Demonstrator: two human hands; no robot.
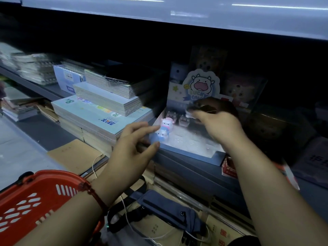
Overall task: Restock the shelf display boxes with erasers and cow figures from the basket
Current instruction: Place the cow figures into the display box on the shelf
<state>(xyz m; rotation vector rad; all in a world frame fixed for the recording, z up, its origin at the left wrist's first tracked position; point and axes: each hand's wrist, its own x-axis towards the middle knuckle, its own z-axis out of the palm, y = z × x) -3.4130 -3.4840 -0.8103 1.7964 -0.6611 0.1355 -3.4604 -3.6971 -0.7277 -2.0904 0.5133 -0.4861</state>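
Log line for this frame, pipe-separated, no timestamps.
left hand: open, by front cow figures | right hand: pinches small pale item over display box back row | basket: by left forearm

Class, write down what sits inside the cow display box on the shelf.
A pink cow figure and a blue cow figure stand front left, two more cows in shadow behind. The right hand covers the display box's back right.

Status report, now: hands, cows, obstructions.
Left hand open beside the front cows. Right hand pinches a pale item, blurred, over the back row. Box mostly bare; nothing blocking it.
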